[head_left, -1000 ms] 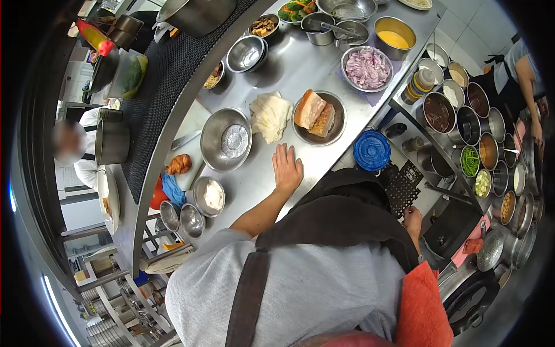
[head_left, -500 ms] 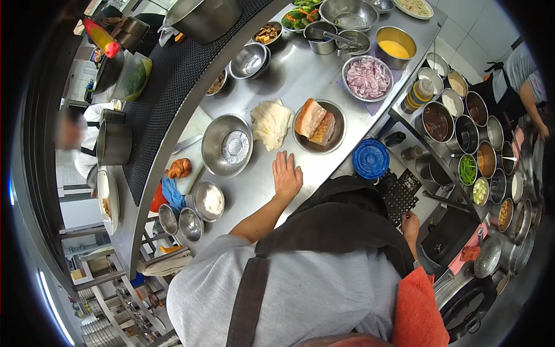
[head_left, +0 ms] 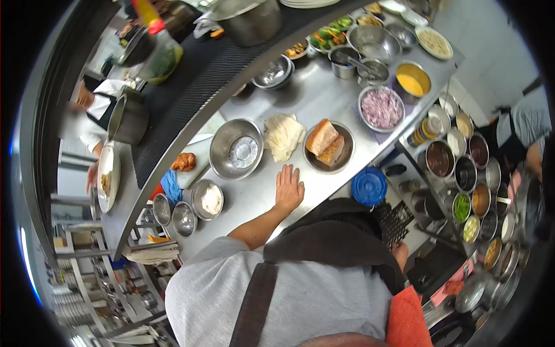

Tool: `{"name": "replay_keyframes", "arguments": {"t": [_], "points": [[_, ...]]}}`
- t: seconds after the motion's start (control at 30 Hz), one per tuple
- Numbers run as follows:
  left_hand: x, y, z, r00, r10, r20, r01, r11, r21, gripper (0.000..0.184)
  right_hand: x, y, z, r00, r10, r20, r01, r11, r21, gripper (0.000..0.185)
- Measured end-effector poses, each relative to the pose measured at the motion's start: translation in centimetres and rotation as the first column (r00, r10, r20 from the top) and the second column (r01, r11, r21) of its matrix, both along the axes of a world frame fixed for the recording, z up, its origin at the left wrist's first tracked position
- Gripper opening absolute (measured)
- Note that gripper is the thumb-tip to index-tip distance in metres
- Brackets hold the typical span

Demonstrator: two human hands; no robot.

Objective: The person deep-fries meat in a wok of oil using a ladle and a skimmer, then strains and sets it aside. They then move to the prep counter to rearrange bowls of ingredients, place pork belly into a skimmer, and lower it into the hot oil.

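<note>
While L hand (head_left: 289,189) touches counter (head_left: 245,199), R hand (head_left: 399,253) grip unclear.

Cut off and unclear
The top edge crops the plate stack (head_left: 309,3), the bottom the red cloth (head_left: 407,321); whether the right hand (head_left: 399,253) grips anything is too small to tell.

Glossy metal counter (head_left: 251,199) — shiny metal bowl (head_left: 222,149) — matt cloth shirt (head_left: 324,301)

A pale wall (head_left: 491,40) rises beyond the steel bench (head_left: 245,205); a dark-matted shelf (head_left: 202,87) curves alongside, above lower racks (head_left: 107,277).
</note>
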State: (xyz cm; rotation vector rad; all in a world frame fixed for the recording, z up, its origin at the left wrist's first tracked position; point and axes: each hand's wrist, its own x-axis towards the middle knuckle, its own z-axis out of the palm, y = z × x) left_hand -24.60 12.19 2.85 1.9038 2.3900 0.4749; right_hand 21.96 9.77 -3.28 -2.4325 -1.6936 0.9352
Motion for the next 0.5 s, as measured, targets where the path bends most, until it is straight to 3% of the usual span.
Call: {"name": "replay_keyframes", "arguments": {"t": [0.17,0.2,0.23,0.33,0.43,0.5], "points": [[-0.5,-0.4,-0.1,1.000,-0.018,-0.015,0.019,0.997,0.071,0.047,0.9,0.0,-1.1,0.989,0.117,-0.085,-0.111,0.991,0.070,0.019],[-0.6,-0.5,-0.4,1.000,-0.015,-0.024,0.017,0.997,0.080,0.048,1.1,0.1,-1.3,0.971,0.221,-0.088,-0.205,0.966,0.156,0.017],[-0.8,-0.5,-0.3,1.000,-0.015,-0.026,0.017,0.998,0.067,0.049,0.6,0.5,-1.0,0.987,0.116,-0.112,-0.103,0.988,0.112,0.016],[-0.6,-1.0,-0.2,1.000,0.003,-0.031,-0.001,0.998,0.066,0.049,0.6,2.6,-1.4,0.978,0.179,-0.105,-0.171,0.982,0.075,0.015],[-0.6,-1.0,0.4,1.000,0.001,-0.011,0.000,0.996,0.085,0.048,-2.9,4.8,3.6,0.987,0.130,-0.095,-0.129,0.991,0.020,0.016],[-0.7,-1.2,0.2,1.000,0.000,-0.014,0.001,0.994,0.106,0.047,-3.6,5.8,2.8,0.985,0.151,-0.081,-0.145,0.986,0.076,0.016]]}}
